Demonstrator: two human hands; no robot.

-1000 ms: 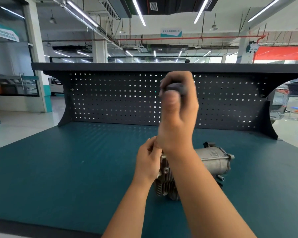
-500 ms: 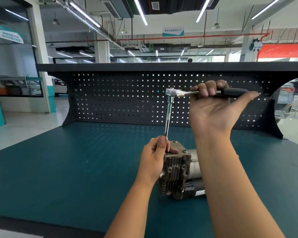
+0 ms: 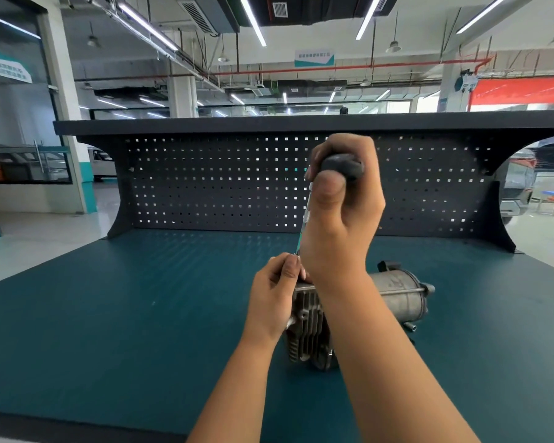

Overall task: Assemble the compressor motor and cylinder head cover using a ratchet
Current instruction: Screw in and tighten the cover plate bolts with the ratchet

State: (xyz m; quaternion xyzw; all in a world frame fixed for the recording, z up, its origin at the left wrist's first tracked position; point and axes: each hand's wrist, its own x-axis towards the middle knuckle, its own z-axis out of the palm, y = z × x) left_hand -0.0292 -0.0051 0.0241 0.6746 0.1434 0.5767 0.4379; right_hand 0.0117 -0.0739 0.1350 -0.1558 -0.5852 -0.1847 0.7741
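1. The right hand [image 3: 343, 212] is raised above the work, fingers and thumb wrapped round the dark handle of the ratchet [image 3: 343, 164], whose butt end points toward the camera.
2. A thin metal shaft runs down from the ratchet along the left edge of that hand, to the top of the compressor [image 3: 311, 343].
3. The left hand [image 3: 277, 298] sits directly below and just left of the right wrist, its fingertips pinching the lower end of the shaft where it meets the casting.
4. The finned cylinder head cover [image 3: 306, 318] shows between the two forearms, touching the left hand. The head of the fastener is hidden by the fingers.
5. The motor [image 3: 400, 294], a grey ribbed cylinder, lies on its side and sticks out to the right behind the right forearm.
6. The whole unit rests on the dark teal bench [image 3: 109, 314], near its middle.
7. A black pegboard [image 3: 221, 180] with a shelf on top stands along the far edge of the bench.
8. Beyond it lies a bright workshop hall with strip lights, pillars, ceiling ducts and parked vehicles at both sides.
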